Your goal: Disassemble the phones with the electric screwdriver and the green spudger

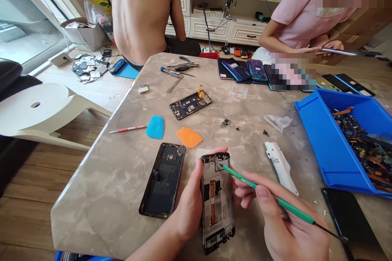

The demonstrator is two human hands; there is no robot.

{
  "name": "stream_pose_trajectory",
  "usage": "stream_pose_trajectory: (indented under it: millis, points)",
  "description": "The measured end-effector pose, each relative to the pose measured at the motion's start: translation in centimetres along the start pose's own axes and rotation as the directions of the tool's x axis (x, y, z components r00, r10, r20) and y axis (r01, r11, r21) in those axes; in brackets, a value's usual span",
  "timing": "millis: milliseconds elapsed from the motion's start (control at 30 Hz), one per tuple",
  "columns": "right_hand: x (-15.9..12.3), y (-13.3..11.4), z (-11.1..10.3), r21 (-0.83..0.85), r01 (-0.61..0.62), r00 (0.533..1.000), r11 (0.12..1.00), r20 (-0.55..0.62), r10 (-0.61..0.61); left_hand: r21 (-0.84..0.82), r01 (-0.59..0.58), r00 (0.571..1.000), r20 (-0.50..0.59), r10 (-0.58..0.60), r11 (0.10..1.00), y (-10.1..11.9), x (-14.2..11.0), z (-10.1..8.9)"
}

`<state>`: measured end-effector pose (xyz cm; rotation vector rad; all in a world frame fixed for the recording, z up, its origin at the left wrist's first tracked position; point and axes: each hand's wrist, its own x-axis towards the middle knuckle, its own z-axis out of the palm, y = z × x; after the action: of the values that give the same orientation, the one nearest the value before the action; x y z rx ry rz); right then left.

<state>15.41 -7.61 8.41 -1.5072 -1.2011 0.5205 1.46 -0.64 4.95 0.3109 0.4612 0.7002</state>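
Note:
My left hand (191, 202) is closed around a stripped phone frame (225, 208), which has a brown flex cable down its middle. A thin green-handled metal pick (295, 209) is gripped in my right hand (277, 216), its pointed tip at the frame's upper part. To the left lies a dark phone back cover (162, 183). Beyond it are an orange plastic pry pick (189, 137), a blue plastic pry pick (155, 127) and a red-and-silver pen-like tool (128, 129). Farther back rests another opened phone housing (186, 106) with an orange flex cable.
A blue bin (333, 167) of phone parts stands at the right, near a black phone (352, 216) and a white handheld device (280, 165). Small screws (226, 123) lie mid-table. Tools (171, 72) and several phones (235, 70) line the far edge. Two people sit beyond.

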Motion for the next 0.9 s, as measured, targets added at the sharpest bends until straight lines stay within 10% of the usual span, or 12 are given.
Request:
stream_pose_trajectory:
  millis: [400, 633, 900]
  points:
    - [-0.2, 0.6, 0.2, -0.022, 0.044, 0.999, 0.999, 0.01, -0.044, 0.076, -0.001, 1.0, -0.008, 0.001, 0.997, -0.5, 0.0, -0.5]
    - [-0.4, 0.3, 1.3, -0.054, 0.144, 0.987, 0.988, -0.064, -0.148, 0.392, -0.086, 0.981, -0.128, 0.147, 0.916, -1.5, -0.6, -2.0]
    - [-0.5, 1.3, 1.8, 0.462, -0.297, 0.942, 0.835, 0.0, 0.335, 0.375, -0.158, 0.957, -0.17, 0.235, 0.913, -2.4, -0.5, -2.5]
